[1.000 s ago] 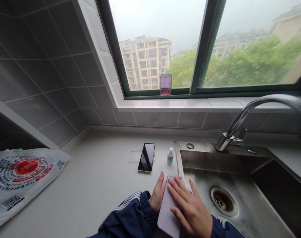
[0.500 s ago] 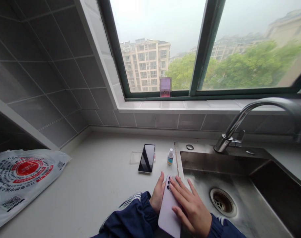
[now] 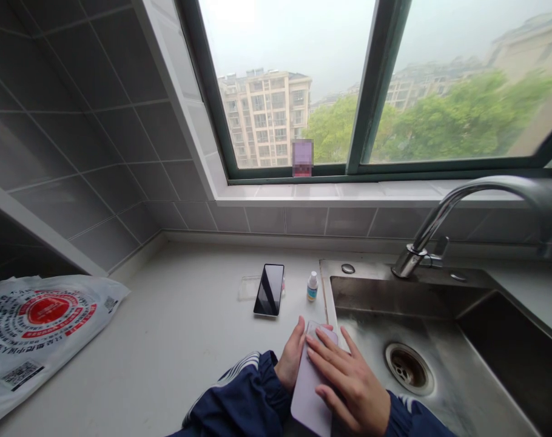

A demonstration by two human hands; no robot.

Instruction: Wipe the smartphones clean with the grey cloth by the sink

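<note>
A lilac smartphone (image 3: 309, 394) is in my left hand (image 3: 292, 358), back face up, with the thumb along its left edge and the other fingers mostly hidden beneath. My right hand (image 3: 349, 379) lies on the phone's back, fingers stretched out and somewhat apart. Those fingers cover the camera lenses near the top end. Beyond my hands a second phone (image 3: 269, 290), with a dark screen and a pale frame, rests on the counter, overlapping a clear phone case (image 3: 249, 288). Right of it a small white-capped bottle (image 3: 312, 286) with a blue and yellow label stands upright.
A steel sink (image 3: 371, 291) with a drain (image 3: 409, 368) is at the right, beneath a chrome faucet (image 3: 433, 224). A printed white plastic bag (image 3: 48, 328) lies on the pale counter (image 3: 167, 340) at the left. Behind are a tiled wall and window.
My right fingers have shifted slightly left across the phone's top end, and the camera lenses that showed before are now covered. The second phone, case and bottle stay put.
</note>
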